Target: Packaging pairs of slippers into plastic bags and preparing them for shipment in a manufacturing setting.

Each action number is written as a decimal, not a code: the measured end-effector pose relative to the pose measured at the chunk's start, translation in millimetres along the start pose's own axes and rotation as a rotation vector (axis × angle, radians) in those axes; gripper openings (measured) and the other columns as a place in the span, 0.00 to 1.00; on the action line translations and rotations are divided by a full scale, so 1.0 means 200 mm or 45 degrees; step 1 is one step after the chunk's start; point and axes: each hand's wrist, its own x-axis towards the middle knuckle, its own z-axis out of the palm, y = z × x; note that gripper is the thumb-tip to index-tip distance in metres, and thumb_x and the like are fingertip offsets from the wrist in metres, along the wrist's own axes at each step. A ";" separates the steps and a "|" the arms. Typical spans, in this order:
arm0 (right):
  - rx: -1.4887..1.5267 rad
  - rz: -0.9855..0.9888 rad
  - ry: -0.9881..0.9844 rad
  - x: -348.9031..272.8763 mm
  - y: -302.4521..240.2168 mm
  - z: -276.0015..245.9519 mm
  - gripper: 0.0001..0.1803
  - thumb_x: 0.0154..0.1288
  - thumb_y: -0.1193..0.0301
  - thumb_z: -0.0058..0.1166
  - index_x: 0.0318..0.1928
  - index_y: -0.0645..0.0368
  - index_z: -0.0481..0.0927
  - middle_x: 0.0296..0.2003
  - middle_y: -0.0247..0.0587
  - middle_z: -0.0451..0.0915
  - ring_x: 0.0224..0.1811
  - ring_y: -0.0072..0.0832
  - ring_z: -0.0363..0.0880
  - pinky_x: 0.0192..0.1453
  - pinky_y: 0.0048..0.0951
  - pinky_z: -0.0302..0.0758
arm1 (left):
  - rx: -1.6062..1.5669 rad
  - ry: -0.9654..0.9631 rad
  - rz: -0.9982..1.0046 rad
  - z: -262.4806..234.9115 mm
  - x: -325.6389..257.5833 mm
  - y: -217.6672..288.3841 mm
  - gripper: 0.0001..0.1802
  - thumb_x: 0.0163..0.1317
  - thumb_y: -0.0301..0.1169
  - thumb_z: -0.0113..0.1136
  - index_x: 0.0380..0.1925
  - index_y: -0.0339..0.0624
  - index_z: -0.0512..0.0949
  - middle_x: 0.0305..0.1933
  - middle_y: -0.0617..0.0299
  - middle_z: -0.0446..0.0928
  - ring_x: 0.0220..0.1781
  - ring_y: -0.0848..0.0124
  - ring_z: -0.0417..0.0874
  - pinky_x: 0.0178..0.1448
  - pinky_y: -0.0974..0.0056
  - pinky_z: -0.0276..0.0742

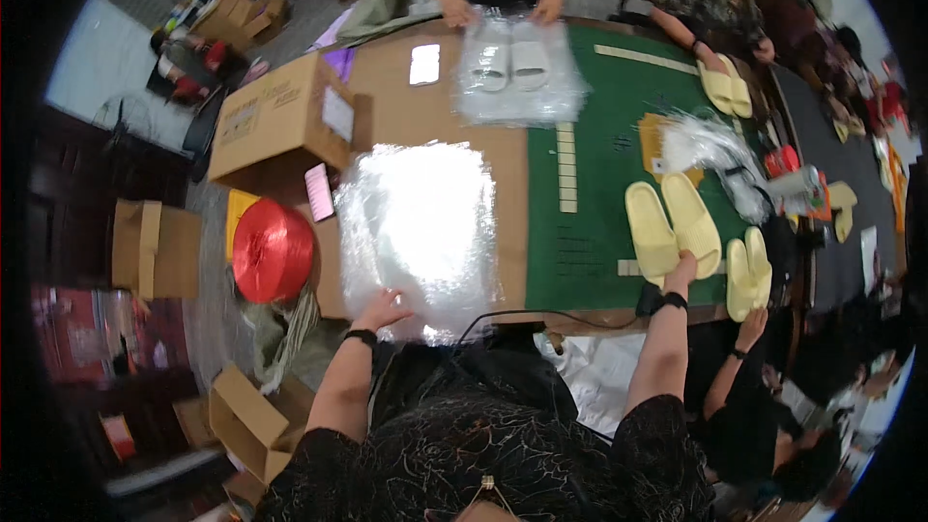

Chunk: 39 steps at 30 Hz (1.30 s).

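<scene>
"Nearest is a black patterned shirt (464, 449). And the hands?"

"The right hand (682, 269) grips two yellow slippers (693, 216) by one end, near the table's (401, 116) front right corner. The left hand (384, 309) touches clear plastic (420, 222) at the front edge; whether it's pinching, I can't tell."

"Farther out?"

"Red roll (274, 249) by the left edge, bagged pale slippers (530, 60) at the far edge."

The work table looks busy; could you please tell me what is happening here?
The person's right hand holds a pair of yellow slippers at the heel end, over the green mat, while the left hand is on a glossy clear plastic stack. Across the table, another person's hands are at clear plastic with whitish slippers showing through.
</scene>
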 end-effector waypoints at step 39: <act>-1.802 -0.965 -1.394 -2.50 0.78 1.41 0.43 0.50 0.45 0.61 0.55 0.67 0.66 0.50 0.59 0.68 0.52 0.50 0.71 0.54 0.43 0.71 | 0.286 -0.044 0.306 -0.08 -0.24 -0.29 0.41 0.46 0.51 0.66 0.60 0.50 0.66 0.68 0.40 0.55 0.64 0.43 0.64 0.65 0.50 0.62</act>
